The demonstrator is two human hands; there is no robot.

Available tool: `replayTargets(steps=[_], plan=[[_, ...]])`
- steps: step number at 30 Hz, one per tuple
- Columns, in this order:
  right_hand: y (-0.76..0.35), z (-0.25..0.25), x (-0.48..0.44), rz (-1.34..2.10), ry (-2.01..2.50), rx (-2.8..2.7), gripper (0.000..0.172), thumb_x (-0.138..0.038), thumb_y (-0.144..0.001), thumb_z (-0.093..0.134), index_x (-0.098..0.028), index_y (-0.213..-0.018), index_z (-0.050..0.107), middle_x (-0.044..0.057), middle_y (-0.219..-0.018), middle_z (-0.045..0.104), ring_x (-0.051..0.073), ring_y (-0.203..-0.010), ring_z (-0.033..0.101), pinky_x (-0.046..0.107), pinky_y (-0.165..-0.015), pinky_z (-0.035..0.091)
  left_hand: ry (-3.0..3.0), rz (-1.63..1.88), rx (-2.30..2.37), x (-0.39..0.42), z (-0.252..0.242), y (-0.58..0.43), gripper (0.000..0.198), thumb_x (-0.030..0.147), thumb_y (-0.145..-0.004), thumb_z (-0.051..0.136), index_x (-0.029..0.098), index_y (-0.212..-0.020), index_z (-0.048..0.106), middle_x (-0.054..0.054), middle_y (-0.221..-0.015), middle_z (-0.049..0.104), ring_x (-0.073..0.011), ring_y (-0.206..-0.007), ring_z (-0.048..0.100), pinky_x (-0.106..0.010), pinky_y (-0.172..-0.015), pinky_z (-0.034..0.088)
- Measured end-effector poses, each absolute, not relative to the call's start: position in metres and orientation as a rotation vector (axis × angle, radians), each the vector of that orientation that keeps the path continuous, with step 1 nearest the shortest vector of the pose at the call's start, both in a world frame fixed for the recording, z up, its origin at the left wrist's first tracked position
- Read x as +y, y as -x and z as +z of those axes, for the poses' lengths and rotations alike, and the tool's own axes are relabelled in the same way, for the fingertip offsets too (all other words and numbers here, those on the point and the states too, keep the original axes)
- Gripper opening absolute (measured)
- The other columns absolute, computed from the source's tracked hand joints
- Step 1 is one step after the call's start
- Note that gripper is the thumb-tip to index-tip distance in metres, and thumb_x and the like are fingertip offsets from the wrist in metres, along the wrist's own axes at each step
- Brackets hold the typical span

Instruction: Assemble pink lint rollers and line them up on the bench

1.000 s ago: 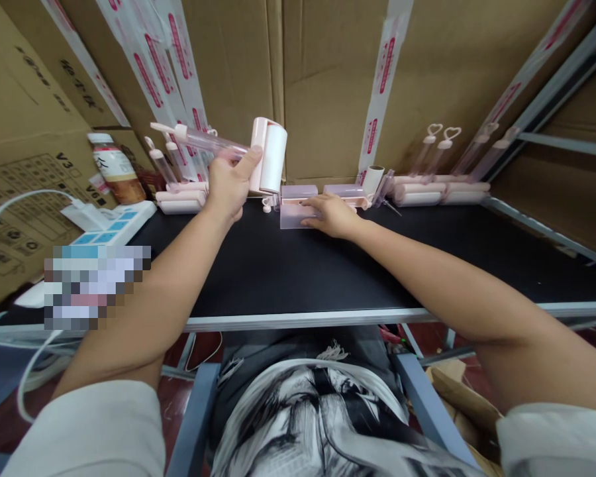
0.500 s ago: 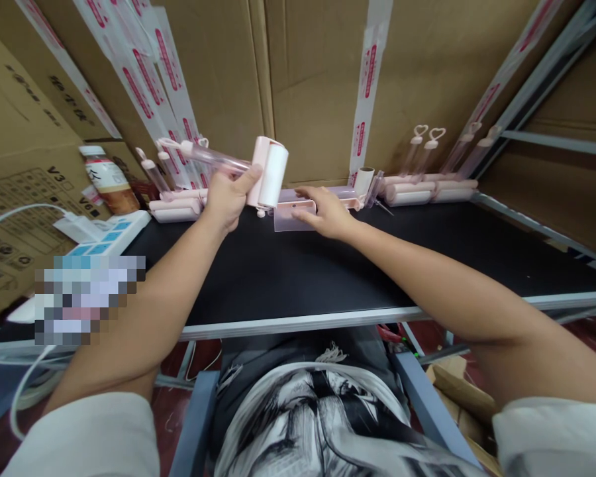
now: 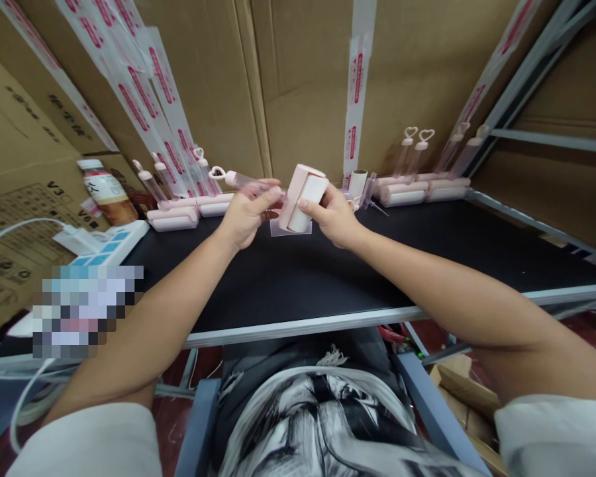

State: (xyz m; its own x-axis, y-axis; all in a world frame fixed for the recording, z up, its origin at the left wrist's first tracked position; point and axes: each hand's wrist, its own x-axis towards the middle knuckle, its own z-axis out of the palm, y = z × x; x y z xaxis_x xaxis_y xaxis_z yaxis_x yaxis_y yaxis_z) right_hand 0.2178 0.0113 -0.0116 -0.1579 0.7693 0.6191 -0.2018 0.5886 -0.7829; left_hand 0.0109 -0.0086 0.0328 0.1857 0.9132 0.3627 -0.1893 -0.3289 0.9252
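Observation:
Above the middle of the black table I hold a pink lint roller [image 3: 295,193] with a white roll and a clear handle ending in a heart-shaped loop. My left hand [image 3: 246,215] is closed round the handle, close to the head. At the head's right end, the fingers and thumb of my right hand [image 3: 338,215] grip the white roll. Behind and below lies a translucent pink sheet-like part [image 3: 291,228], mostly hidden by the roller and hands. To the right of my right hand stands a small white roll [image 3: 358,181] beside clear plastic pieces [image 3: 370,191].
Several pink lint rollers stand along the back, some at right [image 3: 404,192], others at left [image 3: 173,217]. A drink bottle [image 3: 108,192] and a power strip [image 3: 114,242] occupy the left side. Cardboard [image 3: 308,99] walls the back; a metal edge [image 3: 302,326] borders the table's front.
My left hand has brought the lint roller rightward and lower. My right hand has left the pink parts on the table and taken hold of the roller's head.

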Motion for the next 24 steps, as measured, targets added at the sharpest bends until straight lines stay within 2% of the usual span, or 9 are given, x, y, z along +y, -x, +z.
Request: replayTargets(steps=[4,8,11,14,16,20,22,24], plan=[[-0.226,-0.011,0.018,0.862,0.546,-1.436,0.072,-0.079,-0.076,0.084,-0.026,-0.118,0.062,0.007,-0.115,0.077,0.029,-0.109,0.072,0.047,-0.100,0.063,-1.417,1.539,0.797,0.006,0.049,0.022,0.056,0.077,-0.079,0.083,0.029,-0.104,0.071,-0.004,-0.097,0.082,-0.0214,-0.085,0.078,-0.034,-0.070,0.063],[-0.233,-0.013,0.025,0.788,0.653,-1.444,0.063,-0.078,-0.080,0.078,-0.026,-0.109,0.058,0.005,-0.100,0.071,0.027,-0.096,0.069,0.046,-0.093,0.062,-1.616,1.614,0.887,0.007,0.062,0.044,0.051,0.073,-0.082,0.082,0.027,-0.100,0.073,-0.007,-0.094,0.081,-0.0220,-0.077,0.076,-0.035,-0.063,0.059],[-0.235,-0.015,0.025,0.681,0.729,-1.528,0.057,-0.076,-0.085,0.073,-0.025,-0.107,0.057,0.005,-0.099,0.068,0.027,-0.094,0.066,0.046,-0.091,0.060,-1.981,1.496,0.981,-0.006,0.061,0.035,0.052,0.071,-0.083,0.082,0.021,-0.097,0.076,-0.009,-0.093,0.081,-0.0217,-0.080,0.074,-0.033,-0.071,0.058],[-0.235,-0.014,0.019,0.618,0.751,-1.632,0.055,-0.072,-0.088,0.071,-0.024,-0.108,0.058,0.006,-0.102,0.069,0.027,-0.096,0.065,0.046,-0.091,0.058,-2.339,1.284,1.049,-0.018,0.051,0.016,0.056,0.070,-0.090,0.076,0.018,-0.109,0.078,-0.009,-0.100,0.082,-0.0221,-0.087,0.073,-0.033,-0.083,0.057],[-0.235,-0.011,0.013,0.615,0.734,-1.679,0.054,-0.069,-0.086,0.073,-0.023,-0.110,0.059,0.006,-0.103,0.071,0.027,-0.097,0.066,0.045,-0.090,0.058,-2.412,1.204,1.021,-0.020,0.041,0.006,0.057,0.069,-0.095,0.070,0.019,-0.122,0.074,-0.008,-0.103,0.081,-0.0215,-0.089,0.072,-0.033,-0.086,0.056],[-0.233,-0.008,0.001,0.551,0.708,-1.765,0.049,-0.061,-0.084,0.076,-0.021,-0.109,0.062,0.006,-0.103,0.073,0.026,-0.094,0.066,0.042,-0.086,0.055,-2.291,1.294,0.887,-0.016,0.029,-0.003,0.060,0.071,-0.100,0.062,0.022,-0.133,0.062,-0.008,-0.109,0.075,-0.0205,-0.093,0.071,-0.032,-0.086,0.056],[-0.230,-0.009,-0.003,0.508,0.700,-1.851,0.048,-0.058,-0.084,0.076,-0.020,-0.111,0.064,0.005,-0.101,0.073,0.025,-0.090,0.066,0.040,-0.083,0.053,-2.292,1.385,0.867,-0.017,0.030,-0.007,0.056,0.072,-0.101,0.061,0.022,-0.127,0.065,-0.009,-0.115,0.073,-0.0214,-0.097,0.069,-0.033,-0.088,0.055],[-0.226,-0.013,-0.006,0.484,0.678,-1.936,0.048,-0.057,-0.084,0.076,-0.019,-0.111,0.065,0.004,-0.097,0.072,0.024,-0.086,0.064,0.038,-0.078,0.051,-2.347,1.447,0.880,-0.022,0.035,-0.011,0.050,0.070,-0.102,0.059,0.022,-0.110,0.069,-0.009,-0.107,0.071,-0.0226,-0.096,0.066,-0.035,-0.089,0.053]])
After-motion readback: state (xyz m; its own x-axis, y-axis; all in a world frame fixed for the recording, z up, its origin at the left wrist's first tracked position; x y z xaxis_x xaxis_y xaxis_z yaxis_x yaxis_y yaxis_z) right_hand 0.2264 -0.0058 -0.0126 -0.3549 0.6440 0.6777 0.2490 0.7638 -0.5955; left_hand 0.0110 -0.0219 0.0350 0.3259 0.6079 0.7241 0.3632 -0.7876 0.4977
